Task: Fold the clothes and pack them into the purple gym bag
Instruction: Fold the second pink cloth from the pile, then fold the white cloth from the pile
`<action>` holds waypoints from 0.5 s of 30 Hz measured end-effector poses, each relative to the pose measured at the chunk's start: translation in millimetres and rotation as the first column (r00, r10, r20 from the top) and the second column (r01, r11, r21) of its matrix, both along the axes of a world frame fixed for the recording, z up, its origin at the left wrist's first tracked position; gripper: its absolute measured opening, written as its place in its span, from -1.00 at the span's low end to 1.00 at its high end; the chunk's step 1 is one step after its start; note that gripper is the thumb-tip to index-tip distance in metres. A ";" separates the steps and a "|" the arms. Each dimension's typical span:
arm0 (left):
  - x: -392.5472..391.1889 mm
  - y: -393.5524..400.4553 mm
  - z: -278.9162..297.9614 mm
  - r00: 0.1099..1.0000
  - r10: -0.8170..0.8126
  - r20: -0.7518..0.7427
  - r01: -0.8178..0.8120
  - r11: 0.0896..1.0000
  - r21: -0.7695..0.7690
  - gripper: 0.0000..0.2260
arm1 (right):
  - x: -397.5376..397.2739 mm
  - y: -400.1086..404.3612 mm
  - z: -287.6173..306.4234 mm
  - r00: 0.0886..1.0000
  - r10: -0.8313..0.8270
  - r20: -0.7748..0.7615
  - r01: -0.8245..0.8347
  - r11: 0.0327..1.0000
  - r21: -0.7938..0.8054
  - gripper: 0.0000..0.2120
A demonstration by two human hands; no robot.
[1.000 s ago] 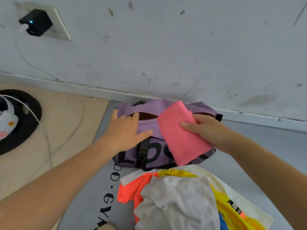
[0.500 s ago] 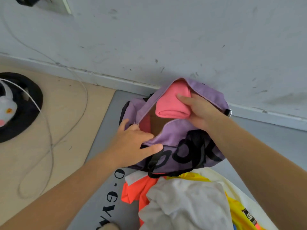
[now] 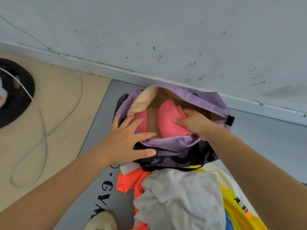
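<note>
A white wall (image 3: 182,30) with small dark marks fills the top of the view, and a pale baseboard (image 3: 116,68) runs along its foot. Below it, on the left, there is a beige floor (image 3: 58,113). A grey mat (image 3: 99,122) with black letters lies on the floor and reaches the wall.

The purple gym bag (image 3: 174,141) stands on the mat, close to the baseboard, with its zip wide open and the tan lining visible inside. Near the person, just in front of the bag, lies a pile of clothes (image 3: 179,196): a white garment on top, orange cloth on its left, yellow and blue cloth on its right.

The left hand (image 3: 127,143) lies with spread, straight fingers on the near left edge of the bag opening and presses it down; it grasps nothing. The right hand (image 3: 194,123) reaches into the bag, and its fingers curl around a folded pink garment (image 3: 167,120), which is inside the bag. A second pink piece (image 3: 141,120) shows inside the bag at the left, partly under the left fingers.

At the far left a black round object (image 3: 21,97) lies on the floor, and a thin white cable (image 3: 44,130) loops beside it.
</note>
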State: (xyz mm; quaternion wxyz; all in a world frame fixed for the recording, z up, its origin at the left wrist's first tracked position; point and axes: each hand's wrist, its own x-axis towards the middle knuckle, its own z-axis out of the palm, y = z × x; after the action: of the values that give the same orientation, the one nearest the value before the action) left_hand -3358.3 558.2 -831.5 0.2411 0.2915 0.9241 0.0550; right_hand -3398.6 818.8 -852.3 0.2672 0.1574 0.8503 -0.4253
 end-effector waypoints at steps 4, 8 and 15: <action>2.9 3.1 -3.7 1.000 -0.003 -0.022 0.003 1.000 0.013 -0.29 | 8.3 -19.5 -21.4 0.937 -0.330 0.118 0.349 0.841 -0.414 -0.53; 4.1 5.0 -6.3 1.000 0.010 -0.026 -0.010 1.000 0.012 -0.30 | 6.2 -36.6 -41.1 0.912 -0.343 0.226 0.388 0.901 -0.196 -0.45; 4.9 6.2 -2.1 1.000 0.021 -0.012 -0.021 1.000 0.015 -0.28 | 8.7 -40.2 -38.1 0.957 -0.269 0.107 0.284 0.942 -0.177 -0.57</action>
State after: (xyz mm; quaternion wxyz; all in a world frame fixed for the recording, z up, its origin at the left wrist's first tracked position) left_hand -3353.4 564.4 -833.6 0.2328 0.2838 0.9281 0.0624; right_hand -3390.0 778.6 -890.5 0.2531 0.2662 0.7636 -0.5311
